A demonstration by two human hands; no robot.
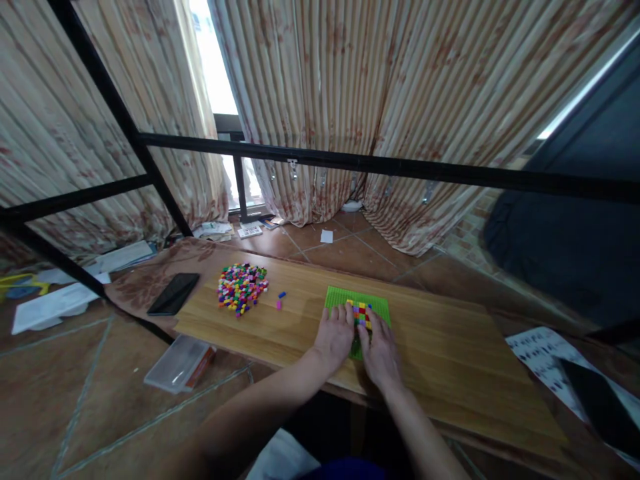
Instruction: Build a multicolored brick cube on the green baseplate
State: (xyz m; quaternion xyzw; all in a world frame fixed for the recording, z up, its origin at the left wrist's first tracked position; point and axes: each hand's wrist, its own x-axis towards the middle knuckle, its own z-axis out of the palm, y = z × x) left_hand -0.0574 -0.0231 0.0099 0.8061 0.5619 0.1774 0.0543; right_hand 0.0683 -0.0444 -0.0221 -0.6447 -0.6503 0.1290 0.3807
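A green baseplate (356,300) lies on a wooden board (450,360). A small patch of yellow and red bricks (361,312) is built on it. My left hand (334,337) rests flat on the plate's near left side, fingers stretched toward the bricks. My right hand (380,350) lies on the plate's near right side, its fingers touching the brick patch. Neither hand visibly holds a brick. A pile of loose coloured bricks (241,287) sits on the board far to the left, with two stray bricks (281,299) beside it.
A black phone (174,293) lies at the board's left end. A clear plastic box (179,362) sits on the tiled floor below. Black frame bars (350,163) cross in front of curtains. Papers (55,303) litter the floor at left.
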